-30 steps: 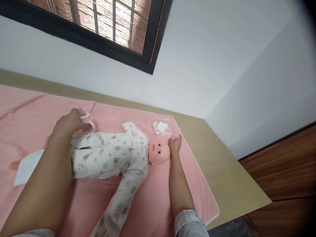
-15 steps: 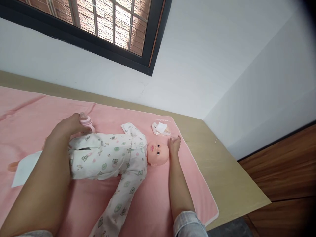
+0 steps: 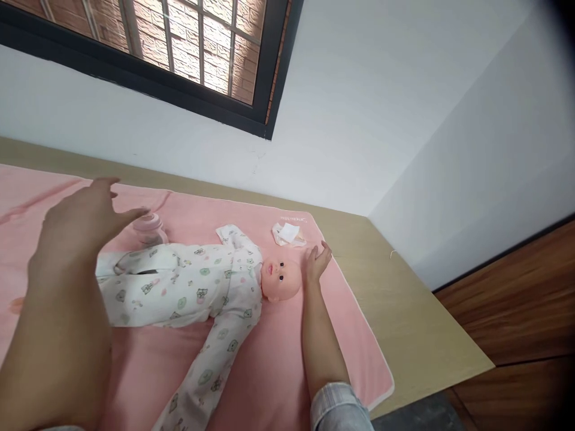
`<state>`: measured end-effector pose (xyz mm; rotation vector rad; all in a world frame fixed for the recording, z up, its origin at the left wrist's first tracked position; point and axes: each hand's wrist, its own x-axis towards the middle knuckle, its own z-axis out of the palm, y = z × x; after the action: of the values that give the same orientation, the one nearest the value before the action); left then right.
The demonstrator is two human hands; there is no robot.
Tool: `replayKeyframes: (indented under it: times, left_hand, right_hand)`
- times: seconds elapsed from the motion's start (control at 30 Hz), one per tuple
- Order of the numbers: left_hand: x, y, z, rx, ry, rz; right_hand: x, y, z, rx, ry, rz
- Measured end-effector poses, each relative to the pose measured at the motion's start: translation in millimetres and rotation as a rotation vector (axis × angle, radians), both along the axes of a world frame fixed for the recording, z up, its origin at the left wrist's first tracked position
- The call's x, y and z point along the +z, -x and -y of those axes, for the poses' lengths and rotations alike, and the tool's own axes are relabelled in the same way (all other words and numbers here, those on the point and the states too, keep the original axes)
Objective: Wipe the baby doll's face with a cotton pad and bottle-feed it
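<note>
A baby doll (image 3: pixel 283 278) lies on its back on a pink blanket (image 3: pixel 274 371), its head to the right. It wears a white sleeper (image 3: pixel 197 293) with green bear prints, one long sleeve stretched toward me. My left hand (image 3: pixel 83 212) is raised over the doll's leg end, thumb and fingers spread, holding nothing. Just past its thumb stands a pink baby bottle (image 3: pixel 150 230), partly hidden by the hand. Beside the top of the doll's head, my right hand (image 3: pixel 318 262) rests on the blanket with fingers apart and nothing in it. My left forearm covers much of the doll's feet.
A crumpled clear wrapper with white paper (image 3: pixel 288 233) lies near the blanket's far right corner. The blanket covers a wooden surface (image 3: pixel 404 323) that meets a white wall (image 3: pixel 341 120). Above is a dark-framed window (image 3: pixel 265 90); wood panels (image 3: pixel 530 299) stand at the right.
My left hand has let go of the bottle and moved left and up, its fingers spreading. The bottle now stands by the doll. My right hand has stayed by the head, fingers slightly more open.
</note>
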<state>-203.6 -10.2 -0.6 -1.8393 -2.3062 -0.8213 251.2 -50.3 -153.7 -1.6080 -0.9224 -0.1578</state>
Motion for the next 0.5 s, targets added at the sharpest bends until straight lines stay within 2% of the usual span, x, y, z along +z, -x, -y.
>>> replayKeyframes:
  times: [0.07,0.1,0.17,0.23,0.37,0.5]
  left_hand:
    - [15.3,-35.1,18.8,-0.136,-0.077,-0.007]
    - [20.5,-54.8,25.5,-0.26,-0.088,-0.01]
    - [25.2,-95.0,31.6,-0.499,0.006,-0.014]
    - [22.6,-132.9,28.2,-0.72,0.202,-0.047]
    - [7.7,-195.7,8.8,-0.905,0.398,-0.124]
    - [-5.0,-240.6,-7.6,-1.021,0.597,-0.196]
  right_hand:
    - [3.3,4.4,1.5,0.062,-0.043,-0.008]
    - [4.1,6.8,1.8,0.113,-0.039,-0.028]
    - [3.8,11.4,1.7,0.229,0.004,-0.065]
    - [2.1,15.5,0.7,0.332,0.069,-0.087]
    - [0.3,21.8,-1.5,0.434,0.158,-0.107]
    - [1.6,25.5,-2.4,0.484,0.205,-0.144]
